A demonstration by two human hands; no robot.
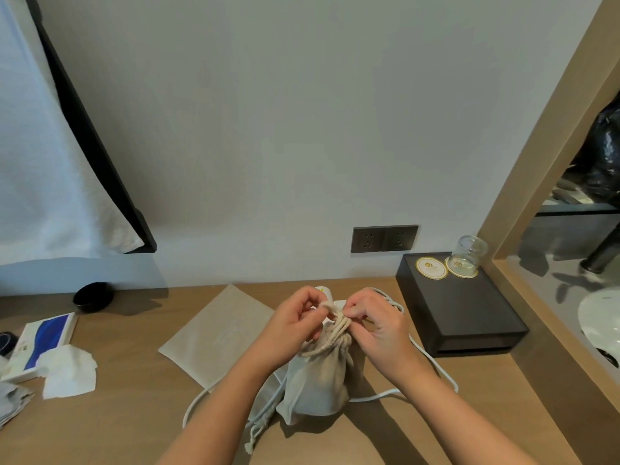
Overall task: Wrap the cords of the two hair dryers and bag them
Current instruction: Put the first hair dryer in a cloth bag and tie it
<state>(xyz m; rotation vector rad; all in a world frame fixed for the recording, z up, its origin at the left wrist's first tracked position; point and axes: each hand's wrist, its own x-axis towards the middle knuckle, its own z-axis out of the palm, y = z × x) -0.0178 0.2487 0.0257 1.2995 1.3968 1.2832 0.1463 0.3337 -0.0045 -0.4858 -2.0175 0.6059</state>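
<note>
A filled beige drawstring bag [318,380] stands upright on the wooden desk [134,414], its neck bunched and wound with its drawstring [335,327]. My left hand [295,317] and my right hand [375,320] both pinch that drawstring at the top of the bag. A white hair dryer [323,292] shows just behind my hands, mostly hidden. Its white cord [432,364] loops loose over the desk to the right and left of the bag. An empty flat beige bag [218,333] lies to the left.
A black box [469,313] with two round coasters and an upturned glass [468,256] sits at the right. A wall socket [384,238] is behind. A black bowl [93,296], a blue-and-white box [43,340] and white tissues [68,370] lie at the left.
</note>
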